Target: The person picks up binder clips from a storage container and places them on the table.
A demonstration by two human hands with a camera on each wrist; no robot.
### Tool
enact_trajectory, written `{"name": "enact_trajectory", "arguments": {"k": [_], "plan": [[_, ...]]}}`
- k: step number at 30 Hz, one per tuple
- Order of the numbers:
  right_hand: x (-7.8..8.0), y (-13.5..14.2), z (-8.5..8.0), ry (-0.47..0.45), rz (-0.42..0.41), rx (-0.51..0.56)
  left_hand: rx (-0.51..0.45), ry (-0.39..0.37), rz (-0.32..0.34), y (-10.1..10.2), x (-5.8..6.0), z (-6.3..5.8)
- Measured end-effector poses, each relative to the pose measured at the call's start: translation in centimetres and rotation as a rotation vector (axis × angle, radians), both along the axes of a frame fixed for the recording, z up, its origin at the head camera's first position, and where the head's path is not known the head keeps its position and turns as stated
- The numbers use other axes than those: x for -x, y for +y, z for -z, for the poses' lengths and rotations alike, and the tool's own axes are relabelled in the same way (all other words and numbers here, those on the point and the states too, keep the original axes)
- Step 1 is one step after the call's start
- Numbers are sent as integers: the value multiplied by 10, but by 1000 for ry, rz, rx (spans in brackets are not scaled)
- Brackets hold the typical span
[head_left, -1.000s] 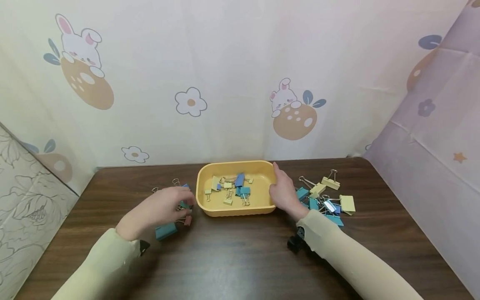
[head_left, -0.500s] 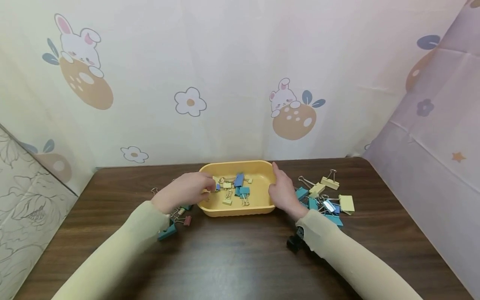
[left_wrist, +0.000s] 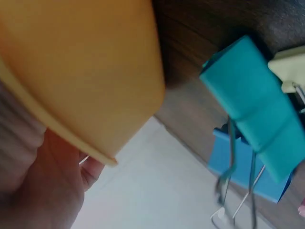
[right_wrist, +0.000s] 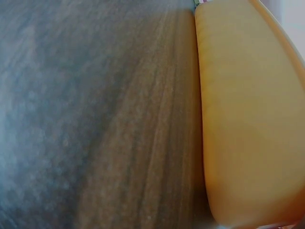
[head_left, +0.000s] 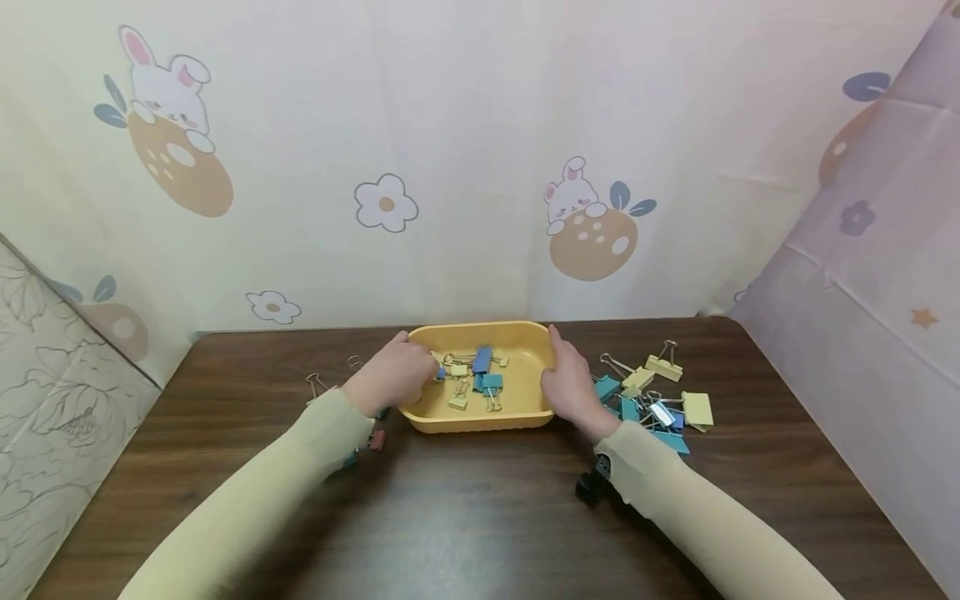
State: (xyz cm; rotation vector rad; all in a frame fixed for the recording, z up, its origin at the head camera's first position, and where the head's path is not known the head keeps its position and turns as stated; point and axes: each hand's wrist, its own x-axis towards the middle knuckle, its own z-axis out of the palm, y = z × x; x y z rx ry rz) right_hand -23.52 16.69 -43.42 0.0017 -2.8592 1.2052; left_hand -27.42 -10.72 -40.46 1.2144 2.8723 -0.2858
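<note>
A yellow plastic tray [head_left: 480, 424] sits at the back of the table with several small binder clips inside, among them a blue binder clip [head_left: 482, 360] and a teal one. My left hand [head_left: 393, 372] reaches over the tray's left end, fingers bent down inside the rim. Its fingertips are mostly hidden; a thin pale glint shows by them in the left wrist view, and I cannot tell whether they hold anything. At the other end, my right hand [head_left: 573, 387] grips the tray's right side, index finger lying along the rim. The right wrist view shows only the tray's wall.
Left of the tray, partly under my left forearm, lie more binder clips, including a red binder clip [head_left: 377, 441] and a large teal binder clip [left_wrist: 257, 105]. Beyond my right wrist is a pile with a yellow binder clip [head_left: 697, 409]. A patterned curtain [head_left: 465, 275] hangs behind the table.
From over the clips on the left, my left hand has moved right and up to the tray's left end, its fingers now inside. My right hand and the tray stay put.
</note>
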Motion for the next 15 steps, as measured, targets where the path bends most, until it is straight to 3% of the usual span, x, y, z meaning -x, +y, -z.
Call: {"name": "enact_trajectory", "arguments": {"k": [4,15], "plan": [[0,1,0,-11,4,-2,-26,-9,19,1,1,2],[0,0,-2,-18,5,18,-106,-147,57,-2,4,2]]}}
